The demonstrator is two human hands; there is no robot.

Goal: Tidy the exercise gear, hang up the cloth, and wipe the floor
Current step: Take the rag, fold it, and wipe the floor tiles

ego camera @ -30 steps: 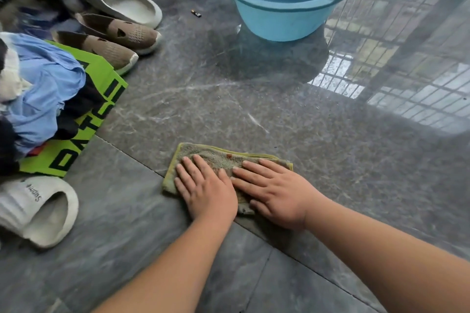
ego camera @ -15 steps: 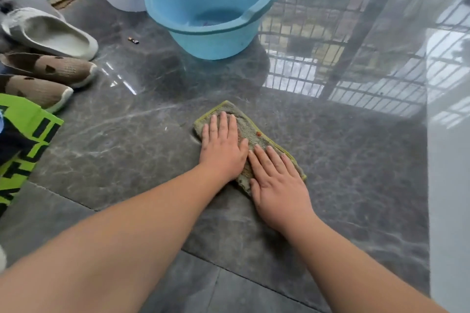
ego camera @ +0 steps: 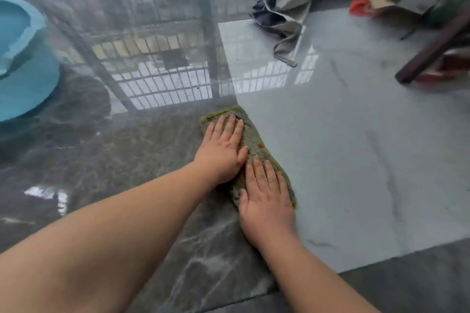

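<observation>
Head view, looking down at glossy dark grey marbled floor tiles (ego camera: 106, 160). Nearest the camera, two bare forearms reach forward from the bottom edge.

Right hand (ego camera: 265, 201): palm down, fingers straight and close together, pressed flat on the near end of the cloth (ego camera: 254, 146). Nothing gripped; the fingers are not curled round any part of it.

Left hand (ego camera: 223, 147): palm down just beyond the right hand, fingers straight and slightly spread, flat on the far half of the cloth. Thumb lies out to the side, near the right hand's fingertips. It likewise presses rather than grasps.

Cloth: grey-green, yellowish hem, lying flat on the floor near mid-frame as a long strip running diagonally away from the camera. Its far corner shows beyond the left fingertips; a small orange speck sits on its right side. It lies on the line where the dark part of the tile meets a pale glare patch.

Farther off, a barred window grille is reflected in the floor. Blue plastic basin (ego camera: 23, 63) stands at the left edge, partly cut off. At the far right, crumpled grey fabric (ego camera: 282, 2) lies on the floor, with blurred clutter and a dark slanted bar (ego camera: 432, 51) beyond it.
</observation>
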